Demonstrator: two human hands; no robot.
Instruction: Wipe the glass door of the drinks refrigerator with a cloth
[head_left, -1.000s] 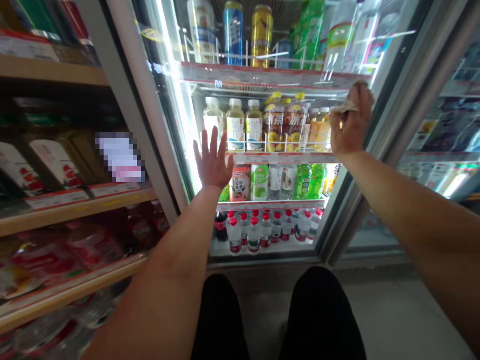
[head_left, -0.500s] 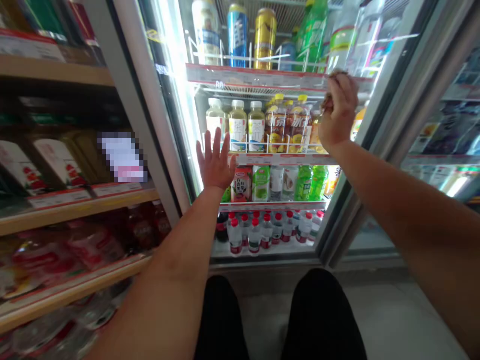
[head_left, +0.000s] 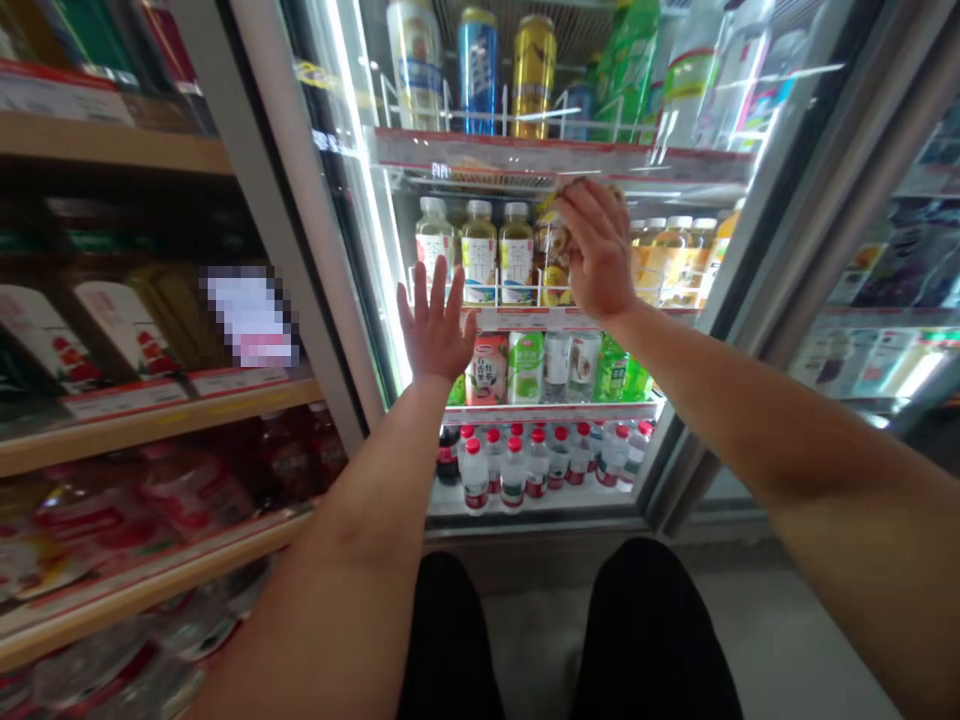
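While the left hand is splayed, the right hand holds cloth.

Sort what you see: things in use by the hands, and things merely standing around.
In use:
- left hand, fingers spread at the glass door
- right hand, holding a crumpled cloth

Standing around:
- gold can
- blue can
- white-capped tea bottles
- red-capped bottles

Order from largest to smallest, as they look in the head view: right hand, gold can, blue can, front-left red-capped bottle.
Right hand
Gold can, blue can: too alike to rank
Front-left red-capped bottle
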